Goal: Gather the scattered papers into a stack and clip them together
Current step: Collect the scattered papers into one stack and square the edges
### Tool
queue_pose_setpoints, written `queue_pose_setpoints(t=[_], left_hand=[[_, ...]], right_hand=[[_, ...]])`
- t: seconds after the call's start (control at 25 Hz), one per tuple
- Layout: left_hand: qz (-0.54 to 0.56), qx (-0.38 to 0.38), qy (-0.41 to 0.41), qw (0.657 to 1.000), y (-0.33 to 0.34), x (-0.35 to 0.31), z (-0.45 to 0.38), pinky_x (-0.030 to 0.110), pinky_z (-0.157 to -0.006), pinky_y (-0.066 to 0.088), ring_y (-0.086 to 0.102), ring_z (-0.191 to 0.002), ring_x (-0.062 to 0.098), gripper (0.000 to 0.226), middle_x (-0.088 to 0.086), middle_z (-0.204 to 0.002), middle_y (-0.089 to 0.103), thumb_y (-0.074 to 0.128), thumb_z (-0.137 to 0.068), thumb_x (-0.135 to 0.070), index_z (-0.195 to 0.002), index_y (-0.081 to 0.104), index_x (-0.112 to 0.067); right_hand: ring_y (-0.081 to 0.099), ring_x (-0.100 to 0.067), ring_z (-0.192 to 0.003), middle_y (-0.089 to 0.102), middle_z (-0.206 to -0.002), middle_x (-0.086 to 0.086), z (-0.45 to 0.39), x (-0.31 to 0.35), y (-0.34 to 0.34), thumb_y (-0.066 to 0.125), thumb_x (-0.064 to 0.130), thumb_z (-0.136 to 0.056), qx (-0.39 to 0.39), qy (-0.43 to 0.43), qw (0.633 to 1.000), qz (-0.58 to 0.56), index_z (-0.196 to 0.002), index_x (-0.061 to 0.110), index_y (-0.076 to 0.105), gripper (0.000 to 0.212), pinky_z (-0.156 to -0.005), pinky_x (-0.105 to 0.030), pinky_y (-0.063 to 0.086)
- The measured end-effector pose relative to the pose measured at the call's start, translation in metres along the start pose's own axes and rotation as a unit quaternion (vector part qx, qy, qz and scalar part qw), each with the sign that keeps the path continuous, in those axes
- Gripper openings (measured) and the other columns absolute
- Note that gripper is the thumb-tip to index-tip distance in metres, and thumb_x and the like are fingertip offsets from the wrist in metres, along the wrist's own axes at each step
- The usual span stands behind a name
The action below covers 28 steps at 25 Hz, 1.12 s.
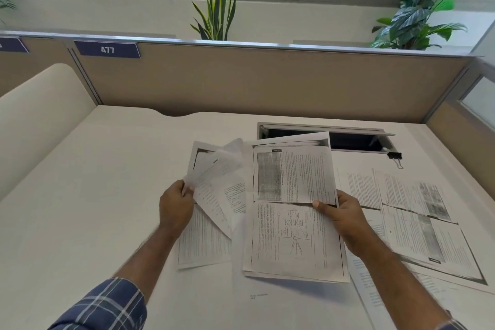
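Note:
Printed papers lie scattered over the white desk (93, 195). My left hand (175, 209) grips a curled, blurred sheet (214, 166) by its lower corner, lifted above other pages at centre left. My right hand (340, 213) pinches the lower right corner of a page with a dark table (293, 171), held over a diagram page (292, 244). More sheets (417, 211) spread out to the right. A black binder clip (395, 156) rests on the desk at the far right, apart from both hands.
An open cable hatch (348, 139) is sunk into the desk behind the papers, next to the clip. A beige partition (254, 80) walls off the back and right sides. Plants (218, 8) stand behind the partition by the window.

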<state>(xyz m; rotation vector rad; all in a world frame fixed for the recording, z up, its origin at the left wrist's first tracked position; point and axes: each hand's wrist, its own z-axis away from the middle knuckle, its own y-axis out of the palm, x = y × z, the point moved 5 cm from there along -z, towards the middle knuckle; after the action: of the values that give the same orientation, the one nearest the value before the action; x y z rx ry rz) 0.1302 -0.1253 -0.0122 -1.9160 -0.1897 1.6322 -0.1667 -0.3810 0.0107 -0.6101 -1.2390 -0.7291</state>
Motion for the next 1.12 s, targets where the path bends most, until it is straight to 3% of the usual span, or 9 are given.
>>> queue_pose_setpoints(t=[0.2,0.28,0.36,0.44,0.52,0.56,0.72,0.84,1.12], left_hand=[[0.060,-0.090,0.066,0.992,-0.014,-0.042,-0.003,0.021,-0.048,0.040,0.052,-0.054,0.009,0.040,0.000,-0.064,0.062,0.049,-0.101,-0.039,-0.075,0.058,-0.010],[0.065,-0.082,0.047,0.993,-0.014,-0.048,-0.007,0.018,-0.049,0.043,0.061,-0.060,0.006,0.045,-0.007,-0.068,0.064,0.045,-0.099,-0.054,-0.079,0.058,-0.015],[0.067,-0.031,-0.014,0.997,-0.007,-0.038,-0.011,0.025,-0.056,0.049,0.070,-0.077,0.017,0.047,-0.006,-0.084,0.068,0.051,-0.092,-0.062,-0.098,0.057,-0.016],[0.006,0.024,-0.077,0.997,0.002,-0.024,-0.007,0.039,-0.079,0.057,0.067,-0.106,0.031,0.068,0.008,-0.117,0.067,0.069,-0.082,-0.060,-0.127,0.050,-0.011],[-0.128,-0.009,-0.095,0.987,0.006,-0.009,0.003,0.052,-0.098,0.049,0.054,-0.124,0.040,0.086,0.019,-0.136,0.054,0.079,-0.075,-0.053,-0.139,0.044,-0.008],[-0.159,-0.020,-0.094,0.983,0.009,-0.007,0.009,0.053,-0.099,0.048,0.053,-0.124,0.041,0.084,0.021,-0.136,0.054,0.081,-0.074,-0.050,-0.138,0.046,-0.007],[-0.173,0.080,-0.170,0.967,0.045,-0.001,0.036,0.048,-0.095,0.051,0.056,-0.120,0.039,0.083,0.020,-0.129,0.056,0.081,-0.070,-0.051,-0.130,0.051,-0.003],[-0.211,0.068,-0.236,0.946,0.059,-0.013,0.038,0.053,-0.094,0.049,0.044,-0.127,0.038,0.097,0.018,-0.136,0.044,0.081,-0.066,-0.058,-0.136,0.041,-0.003],[-0.343,0.082,-0.168,0.921,0.088,-0.026,0.021,0.052,-0.100,0.043,0.041,-0.132,0.035,0.120,0.018,-0.144,0.042,0.084,-0.060,-0.062,-0.147,0.024,-0.006]], right_hand=[[0.077,-0.020,-0.080,0.080,-0.089,0.002,0.000,-0.006,0.001,0.070,0.004,-0.088,-0.006,-0.007,0.999,0.031,-0.100,0.027,0.071,0.026,-0.067,-0.034,0.063],[0.077,-0.018,-0.080,0.080,-0.089,0.003,0.000,-0.008,0.001,0.069,0.004,-0.088,-0.008,-0.009,0.999,0.031,-0.099,0.027,0.071,0.026,-0.066,-0.032,0.063],[0.077,-0.016,-0.080,0.080,-0.088,0.005,0.000,-0.009,0.000,0.069,0.003,-0.087,-0.008,-0.011,1.000,0.026,-0.099,0.027,0.072,0.027,-0.063,-0.028,0.062],[0.077,-0.016,-0.079,0.079,-0.088,0.006,0.000,-0.010,-0.002,0.070,0.004,-0.087,-0.014,-0.011,0.999,0.026,-0.098,0.028,0.072,0.027,-0.062,-0.027,0.061],[0.077,-0.015,-0.080,0.079,-0.087,0.006,0.001,-0.012,-0.005,0.070,0.004,-0.087,-0.024,-0.009,0.999,0.027,-0.099,0.028,0.071,0.026,-0.064,-0.028,0.062],[0.077,-0.015,-0.080,0.079,-0.088,0.005,0.001,-0.014,-0.007,0.070,0.004,-0.087,-0.029,-0.008,0.999,0.028,-0.100,0.027,0.071,0.026,-0.066,-0.030,0.062],[0.074,-0.022,-0.090,0.077,-0.099,-0.002,0.000,-0.024,-0.011,0.070,0.002,-0.087,-0.050,0.002,0.998,0.039,-0.113,0.016,0.070,0.030,-0.082,-0.041,0.061],[0.072,-0.023,-0.095,0.074,-0.101,-0.001,-0.002,-0.035,-0.011,0.069,0.002,-0.087,-0.049,0.011,0.997,0.063,-0.119,0.011,0.068,0.033,-0.088,-0.043,0.059],[0.069,-0.008,-0.091,0.071,-0.093,0.014,-0.010,-0.062,-0.002,0.067,0.003,-0.089,-0.028,0.024,0.992,0.123,-0.120,0.012,0.067,0.032,-0.078,-0.025,0.056]])
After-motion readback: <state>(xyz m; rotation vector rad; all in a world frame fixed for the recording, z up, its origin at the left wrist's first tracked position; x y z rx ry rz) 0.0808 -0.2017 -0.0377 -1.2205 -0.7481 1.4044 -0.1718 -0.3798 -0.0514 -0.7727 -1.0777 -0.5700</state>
